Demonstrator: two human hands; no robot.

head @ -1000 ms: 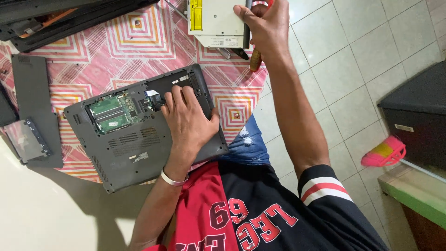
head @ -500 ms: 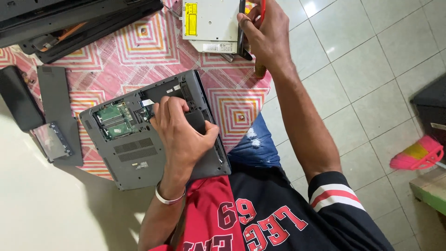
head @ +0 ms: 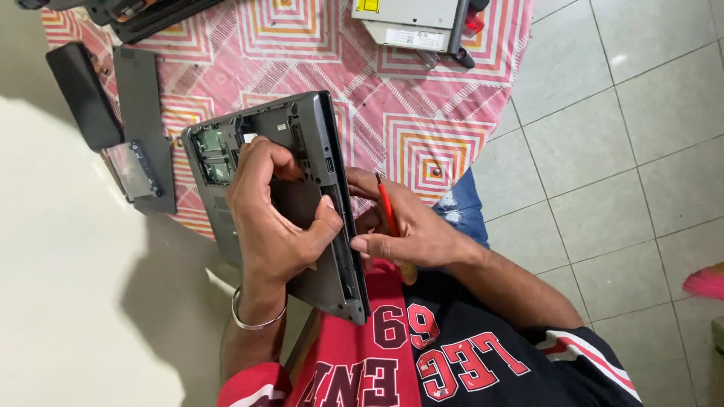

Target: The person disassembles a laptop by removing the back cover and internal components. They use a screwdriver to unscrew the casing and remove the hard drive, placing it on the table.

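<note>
On a pink patterned mat (head: 422, 143) spread over a pale tiled floor (head: 618, 151), a person works at a dark grey laptop (head: 320, 151) turned underside-up and tilted onto its long edge above the lap. Its base appears partly stripped: an open bay shows a green circuit board (head: 215, 154), and a flat cover panel (head: 143, 113) lies well apart on the mat, beside a black battery-like block (head: 79, 94) and a small silver drive (head: 132, 169). A boxy silver drive unit (head: 411, 22) sits at the mat's far edge. The main shell looks still joined, so most of the dismantling seems left. The left hand (head: 268, 218) is clamped around the laptop's base, thumb pressed to its side edge. The right hand (head: 411, 230) is closed around a red-handled screwdriver (head: 387, 207), fingers touching that same edge.
</note>
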